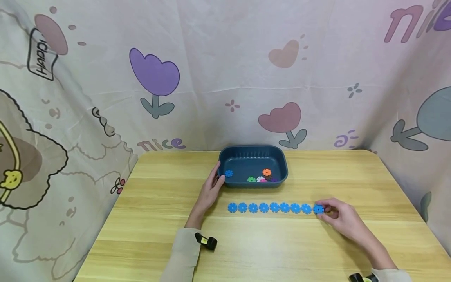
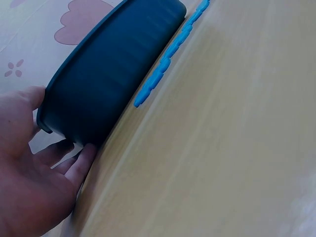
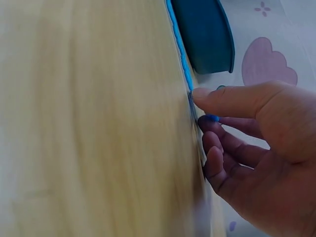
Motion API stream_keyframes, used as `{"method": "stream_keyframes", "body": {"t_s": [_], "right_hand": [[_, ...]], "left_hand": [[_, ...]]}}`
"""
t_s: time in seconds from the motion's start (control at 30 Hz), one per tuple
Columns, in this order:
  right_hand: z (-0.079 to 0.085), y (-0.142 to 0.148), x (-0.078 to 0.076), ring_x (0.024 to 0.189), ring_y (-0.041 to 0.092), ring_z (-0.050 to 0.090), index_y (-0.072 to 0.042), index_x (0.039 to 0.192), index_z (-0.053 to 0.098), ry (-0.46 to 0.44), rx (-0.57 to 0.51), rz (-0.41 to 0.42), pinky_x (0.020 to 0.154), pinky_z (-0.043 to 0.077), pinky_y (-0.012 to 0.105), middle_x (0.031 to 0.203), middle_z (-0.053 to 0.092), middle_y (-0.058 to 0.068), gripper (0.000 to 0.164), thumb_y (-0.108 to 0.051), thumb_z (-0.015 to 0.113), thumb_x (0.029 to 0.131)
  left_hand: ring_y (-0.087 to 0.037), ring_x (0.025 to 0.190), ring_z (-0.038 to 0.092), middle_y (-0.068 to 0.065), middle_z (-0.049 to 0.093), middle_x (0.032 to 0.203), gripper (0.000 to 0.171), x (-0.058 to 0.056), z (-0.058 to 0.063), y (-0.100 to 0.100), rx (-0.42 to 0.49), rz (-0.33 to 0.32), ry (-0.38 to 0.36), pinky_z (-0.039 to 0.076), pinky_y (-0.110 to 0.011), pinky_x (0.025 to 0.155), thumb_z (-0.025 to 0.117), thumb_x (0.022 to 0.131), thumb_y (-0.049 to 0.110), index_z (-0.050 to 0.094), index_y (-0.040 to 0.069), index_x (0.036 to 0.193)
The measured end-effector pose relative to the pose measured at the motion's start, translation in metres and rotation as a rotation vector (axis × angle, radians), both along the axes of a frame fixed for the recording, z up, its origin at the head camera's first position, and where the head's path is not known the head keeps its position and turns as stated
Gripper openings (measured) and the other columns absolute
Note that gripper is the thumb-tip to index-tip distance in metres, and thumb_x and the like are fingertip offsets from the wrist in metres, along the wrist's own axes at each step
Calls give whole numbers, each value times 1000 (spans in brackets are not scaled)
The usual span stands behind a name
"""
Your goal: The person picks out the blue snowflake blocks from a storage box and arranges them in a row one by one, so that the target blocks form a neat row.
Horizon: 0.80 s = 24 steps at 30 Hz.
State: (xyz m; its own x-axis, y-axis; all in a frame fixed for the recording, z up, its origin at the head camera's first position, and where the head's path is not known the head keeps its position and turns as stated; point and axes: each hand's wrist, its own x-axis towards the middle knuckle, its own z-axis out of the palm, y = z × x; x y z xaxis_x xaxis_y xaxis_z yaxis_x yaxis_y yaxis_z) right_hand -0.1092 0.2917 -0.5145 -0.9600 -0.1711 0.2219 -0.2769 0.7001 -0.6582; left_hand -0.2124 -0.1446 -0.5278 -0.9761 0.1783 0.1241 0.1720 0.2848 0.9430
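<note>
Blue notched plastic discs lie in a straight row on the wooden table, in front of a dark teal tray. At the row's right end my right hand pinches one more blue disc between thumb and fingers, beside the last disc. In the right wrist view the fingers of my right hand largely hide that disc. My left hand holds the tray by its left front corner. The left wrist view has the thumb of my left hand at the rim and its fingers against the tray's side.
Inside the tray lie a blue disc, an orange disc, a green disc and a few white, pink and purple ones bunched at the front wall. Behind the table hangs a printed cloth.
</note>
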Motion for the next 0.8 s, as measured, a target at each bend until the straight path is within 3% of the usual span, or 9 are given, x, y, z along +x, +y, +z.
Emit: {"method": "stream_keyframes", "body": {"t_s": [0.27,0.67,0.8], "right_hand": [[-3,2,-2,75,0,54,-8,105,77,85,33,10,55,47,17,91,67,-1,32,-1,88,76],[-4,5,-5,82,-1,55,-13,108,77,22,43,4,60,46,17,98,69,-2,31,-12,88,79],[-4,6,-5,82,-1,55,-14,108,77,8,37,5,61,46,17,99,69,-2,30,-12,88,80]], "left_hand": [[-31,160,24,-4,21,174,61,0,1,0,-6,0,-5,27,-49,128,48,110,39,25,26,165],[-30,160,23,-5,21,174,60,0,1,1,4,4,-15,26,-47,129,48,111,30,25,23,166],[-33,160,21,-9,18,174,60,4,13,3,2,-1,-35,24,-49,129,46,111,26,22,17,166]]}}
